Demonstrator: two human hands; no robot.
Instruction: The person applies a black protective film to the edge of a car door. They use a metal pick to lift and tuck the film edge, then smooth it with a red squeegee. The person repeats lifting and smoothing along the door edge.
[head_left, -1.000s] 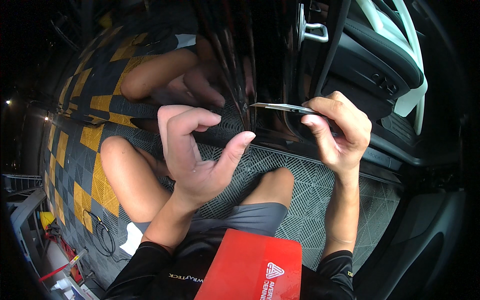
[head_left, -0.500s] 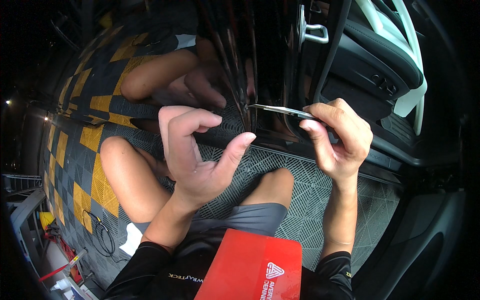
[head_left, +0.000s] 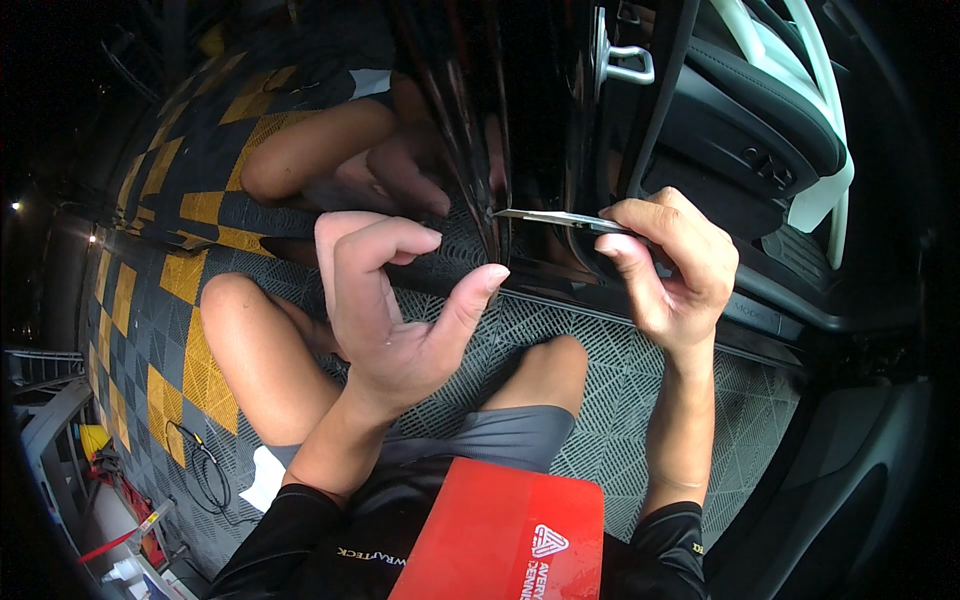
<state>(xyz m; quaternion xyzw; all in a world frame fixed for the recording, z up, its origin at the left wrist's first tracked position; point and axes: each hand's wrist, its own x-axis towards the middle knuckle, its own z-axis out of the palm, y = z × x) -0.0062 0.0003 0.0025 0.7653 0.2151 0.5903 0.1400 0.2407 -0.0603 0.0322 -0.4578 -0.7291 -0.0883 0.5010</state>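
My right hand (head_left: 685, 260) is clamped on a slim knife with a silver blade (head_left: 555, 217), its back end pinched between my thumb and bent fingers. The knife lies nearly level and points left, its tip right by a dark crease in the glossy black car body panel (head_left: 540, 130); whether the tip touches the surface I can't tell. My left hand (head_left: 385, 300) is just left of that tip, palm partly toward me, fingers curled over, with the thumb and forefinger apart; I can't tell whether its fingertips touch the panel.

The panel mirrors 1 of my legs and the checkered floor. Above my right hand is a silver door striker (head_left: 632, 72), and farther right the side of a black car seat (head_left: 760, 110) with control switches (head_left: 768, 168). A black door panel (head_left: 850, 470) fills the lower right.

My 2 bare knees are bent below my hands, over grey lattice floor tiles (head_left: 620, 400). A flat red sheet (head_left: 500, 530) covers part of my black shirt (head_left: 370, 525). To the left, a white sheet (head_left: 262, 478) lies near a looped black cable (head_left: 205, 470)
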